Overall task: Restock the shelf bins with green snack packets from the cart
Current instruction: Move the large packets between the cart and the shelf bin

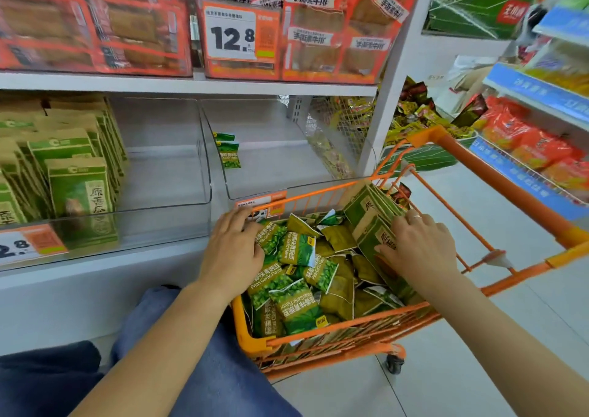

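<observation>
Packets (pixel 294 276) in cart (pixel 334 330) under relaxed left hand (pixel 234 251); right hand (pixel 417 244) fingers curled round upright packs (pixel 373 219).

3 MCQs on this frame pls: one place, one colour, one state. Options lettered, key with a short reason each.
1. Where does the right hand rest?
A. On the stack of kraft-and-green packs at the cart's right side
B. On the cart handle
C. Inside a shelf bin

2. What colour is the cart?
A. Blue
B. Orange
C. Grey

3. What is the state of the clear bin behind the cart?
A. Full to the rim
B. Holding only orange packs
C. Nearly empty, a few green pea packets at its left wall

Key:
1 A: its fingers lie over the top of the upright stack inside the basket.
2 B: wire frame and handle are orange.
3 C: the bin floor is bare except for those packets, while the left hand lies on the loose pea packets in the cart.
</observation>
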{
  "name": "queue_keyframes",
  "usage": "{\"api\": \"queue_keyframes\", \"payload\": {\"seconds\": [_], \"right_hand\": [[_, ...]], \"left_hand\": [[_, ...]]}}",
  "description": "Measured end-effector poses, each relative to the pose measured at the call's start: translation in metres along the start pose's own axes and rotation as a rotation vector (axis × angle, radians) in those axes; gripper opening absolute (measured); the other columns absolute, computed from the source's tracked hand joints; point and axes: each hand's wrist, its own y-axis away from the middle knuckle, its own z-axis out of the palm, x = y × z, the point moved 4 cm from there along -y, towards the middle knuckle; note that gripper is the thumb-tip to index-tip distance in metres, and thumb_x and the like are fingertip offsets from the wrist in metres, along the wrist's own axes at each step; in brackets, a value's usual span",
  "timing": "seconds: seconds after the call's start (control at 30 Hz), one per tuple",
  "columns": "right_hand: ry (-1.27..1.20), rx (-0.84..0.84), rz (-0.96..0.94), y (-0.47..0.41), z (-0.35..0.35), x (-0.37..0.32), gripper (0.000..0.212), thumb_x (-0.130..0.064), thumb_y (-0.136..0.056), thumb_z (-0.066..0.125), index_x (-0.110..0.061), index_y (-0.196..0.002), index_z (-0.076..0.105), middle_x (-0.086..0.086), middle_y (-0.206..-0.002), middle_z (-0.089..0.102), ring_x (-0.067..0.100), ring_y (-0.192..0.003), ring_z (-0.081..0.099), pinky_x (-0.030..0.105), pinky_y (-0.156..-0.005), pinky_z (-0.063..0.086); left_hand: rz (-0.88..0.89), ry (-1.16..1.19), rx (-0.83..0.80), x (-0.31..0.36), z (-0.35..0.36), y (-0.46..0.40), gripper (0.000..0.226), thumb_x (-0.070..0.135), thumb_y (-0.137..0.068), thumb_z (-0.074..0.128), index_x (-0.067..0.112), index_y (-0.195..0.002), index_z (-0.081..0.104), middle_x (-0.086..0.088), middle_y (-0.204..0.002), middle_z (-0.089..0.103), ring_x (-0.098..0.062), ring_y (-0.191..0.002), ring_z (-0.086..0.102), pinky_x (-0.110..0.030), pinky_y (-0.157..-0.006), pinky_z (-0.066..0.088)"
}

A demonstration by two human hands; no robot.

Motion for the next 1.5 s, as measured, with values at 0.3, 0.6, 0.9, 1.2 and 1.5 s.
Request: {"api": "queue_keyframes", "payload": {"seconds": [0.3,0.6,0.9,1.2,1.5], "right_hand": [[-1.242,0.152,0.034,-0.010,-0.054,-0.015,0.025,-0.030,-0.083,0.072,-0.014,-0.071,0.057,0.011,-0.077,0.067,0.028,-0.072,0.065,0.038,-0.066,0.051],[-2.006,-0.208,-0.086,-0.017,-0.107,-0.166,0.013,-0.012,-0.084,0.069,-0.008,-0.080,0.058,0.006,-0.069,0.065,0.011,-0.050,0.062,0.021,-0.045,0.047],[-1.704,-0.251,-0.602,-0.052,-0.178,-0.272,0.020,-0.009,-0.080,0.073,-0.020,-0.095,0.066,0.006,-0.095,0.071,0.015,-0.082,0.067,0.025,-0.071,0.056],[-1.581,-0.210,-0.503,-0.095,-0.128,-0.372,0.020,-0.003,-0.080,0.073,-0.020,-0.084,0.062,-0.004,-0.081,0.065,-0.001,-0.071,0.061,0.028,-0.066,0.053],[-1.394,-0.732,-0.377,-0.094,-0.100,-0.423,0.037,-0.002,-0.078,0.074,-0.001,-0.113,0.062,0.006,-0.097,0.067,0.008,-0.076,0.063,0.012,-0.053,0.051]], "left_hand": [[-0.155,0.583,0.161,0.007,-0.034,-0.004,0.027,0.013,-0.093,0.056,0.024,-0.117,0.061,0.007,-0.121,0.055,-0.013,-0.120,0.048,-0.026,-0.101,0.037],[-0.433,1.217,0.040,-0.030,-0.116,0.020,0.013,0.014,-0.089,0.064,0.022,-0.099,0.063,0.003,-0.088,0.068,-0.003,-0.072,0.069,-0.020,-0.058,0.055],[-0.429,0.785,0.544,-0.136,-0.188,0.046,0.026,0.023,-0.093,0.060,0.025,-0.119,0.062,0.016,-0.103,0.065,0.007,-0.092,0.061,-0.019,-0.085,0.051],[-0.512,0.241,0.959,-0.226,-0.185,0.066,0.033,0.013,-0.094,0.047,0.013,-0.126,0.054,0.005,-0.119,0.054,-0.018,-0.116,0.047,-0.027,-0.100,0.034],[-0.587,0.192,0.894,-0.246,-0.170,0.066,0.046,0.008,-0.091,0.052,0.008,-0.136,0.044,-0.006,-0.133,0.049,-0.019,-0.125,0.039,-0.019,-0.103,0.023]]}}
